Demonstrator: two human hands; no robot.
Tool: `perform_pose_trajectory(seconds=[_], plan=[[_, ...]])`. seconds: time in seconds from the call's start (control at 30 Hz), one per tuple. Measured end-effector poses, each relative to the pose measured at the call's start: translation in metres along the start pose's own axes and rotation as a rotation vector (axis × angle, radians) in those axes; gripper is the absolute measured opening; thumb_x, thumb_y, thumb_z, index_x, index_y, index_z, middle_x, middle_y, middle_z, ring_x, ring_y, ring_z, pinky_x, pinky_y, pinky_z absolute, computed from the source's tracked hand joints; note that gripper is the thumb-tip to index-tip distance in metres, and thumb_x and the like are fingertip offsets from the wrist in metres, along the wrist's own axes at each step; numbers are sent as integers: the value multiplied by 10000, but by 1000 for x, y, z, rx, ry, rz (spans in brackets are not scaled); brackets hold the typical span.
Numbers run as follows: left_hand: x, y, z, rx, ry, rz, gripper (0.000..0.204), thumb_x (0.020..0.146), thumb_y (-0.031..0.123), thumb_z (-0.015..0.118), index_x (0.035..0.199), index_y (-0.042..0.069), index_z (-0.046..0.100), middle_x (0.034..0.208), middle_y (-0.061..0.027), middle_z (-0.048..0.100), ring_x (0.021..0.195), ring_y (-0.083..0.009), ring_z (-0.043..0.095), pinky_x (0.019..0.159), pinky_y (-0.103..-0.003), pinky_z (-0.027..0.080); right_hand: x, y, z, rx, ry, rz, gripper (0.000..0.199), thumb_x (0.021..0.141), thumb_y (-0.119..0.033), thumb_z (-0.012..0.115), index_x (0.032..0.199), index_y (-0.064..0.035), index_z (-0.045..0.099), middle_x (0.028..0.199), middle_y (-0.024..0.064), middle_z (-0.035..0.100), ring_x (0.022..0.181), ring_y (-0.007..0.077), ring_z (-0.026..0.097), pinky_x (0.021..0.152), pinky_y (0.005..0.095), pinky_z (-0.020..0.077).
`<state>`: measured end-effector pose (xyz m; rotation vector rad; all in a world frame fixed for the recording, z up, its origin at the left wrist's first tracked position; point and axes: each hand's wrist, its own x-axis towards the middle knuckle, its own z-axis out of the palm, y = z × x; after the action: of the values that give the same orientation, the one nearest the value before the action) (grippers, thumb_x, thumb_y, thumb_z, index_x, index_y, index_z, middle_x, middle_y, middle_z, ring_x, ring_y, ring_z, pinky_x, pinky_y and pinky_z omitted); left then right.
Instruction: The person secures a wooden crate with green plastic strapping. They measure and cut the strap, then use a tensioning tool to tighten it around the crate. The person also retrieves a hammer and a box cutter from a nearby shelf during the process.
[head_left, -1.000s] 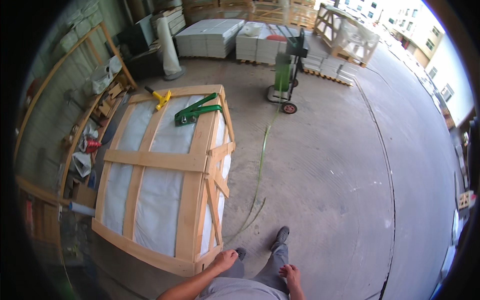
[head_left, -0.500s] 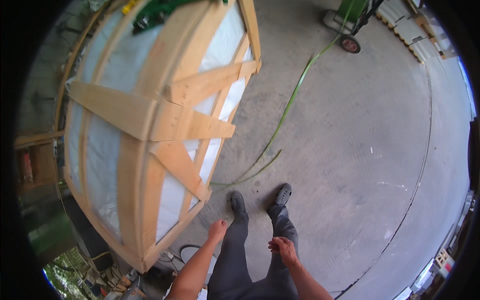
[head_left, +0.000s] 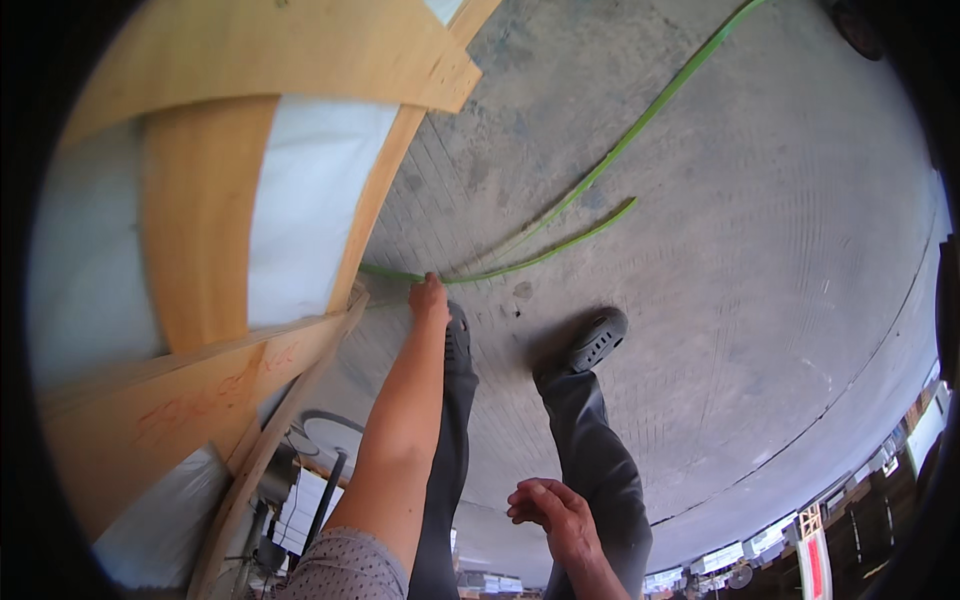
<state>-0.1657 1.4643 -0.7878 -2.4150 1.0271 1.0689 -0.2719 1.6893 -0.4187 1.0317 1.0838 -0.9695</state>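
Two hands are showing below me: my left hand (head_left: 428, 298) is reaching straight down to the concrete floor (head_left: 760, 300), its fingers curled at the green plastic strap (head_left: 560, 245) right where the strap is running out from under the wooden crate (head_left: 200, 220). I cannot tell whether those fingers are actually pinching the strap or only touching it, since the back of the hand is hiding the fingertips. From that hand the strap is lying flat on the floor, running away to my right and splitting into two lines, one ending short and one curving far off toward the upper edge. My right hand (head_left: 548, 508) is hanging well apart from the strap, close to my right thigh, loosely half-curled and holding nothing. My dark shoes (head_left: 597, 340) are standing just behind the strap, the left one right beside my left hand.
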Motion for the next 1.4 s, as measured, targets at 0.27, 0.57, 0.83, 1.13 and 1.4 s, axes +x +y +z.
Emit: perform_pose_trajectory(seconds=[0.27, 0.57, 0.83, 1.13, 1.4], plan=[[58, -32, -17, -507, -139, -115, 328, 873, 174, 511, 1120, -37, 462, 912, -184, 584, 664, -330, 621, 571, -445, 538, -2, -10, 14, -1, -3, 37, 296, 928, -190, 519, 1050, 75, 573, 901, 149, 646, 815, 210, 623, 798, 310, 489], [-141, -48, -85, -527, -407, -79, 224, 861, 127, 484, 1030, -19, 463, 894, -176, 538, 657, -314, 605, 551, -410, 563, 6, -41, 73, -670, 174, -865, 207, 866, -134, 596, 1006, 19, 597, 868, 122, 652, 769, 193, 627, 708, 302, 485], [-261, -69, -122, -438, -477, 159, 205, 852, 214, 556, 785, 21, 577, 686, -36, 568, 621, -156, 588, 530, -296, 477, 93, -87, 59, -1821, 306, -441, 353, 853, -334, 474, 898, -36, 658, 875, 206, 651, 899, 358, 622, 782, 455, 486], [-310, -93, -131, -509, -570, 76, 206, 861, 187, 540, 923, -3, 590, 794, -99, 617, 685, -204, 636, 628, -355, 535, -15, -48, -28, -752, -215, 380, 399, 910, -384, 467, 993, -14, 591, 894, 87, 645, 701, 175, 616, 684, 314, 518], [-353, -130, -167, -561, -481, -182, 364, 796, -52, 383, 1117, 51, 520, 665, -85, 503, 482, -228, 533, 398, -393, 488, -24, -60, -18, -1230, 437, -605, 274, 854, -236, 485, 759, -45, 656, 642, 85, 649, 599, 196, 636, 569, 282, 513]])
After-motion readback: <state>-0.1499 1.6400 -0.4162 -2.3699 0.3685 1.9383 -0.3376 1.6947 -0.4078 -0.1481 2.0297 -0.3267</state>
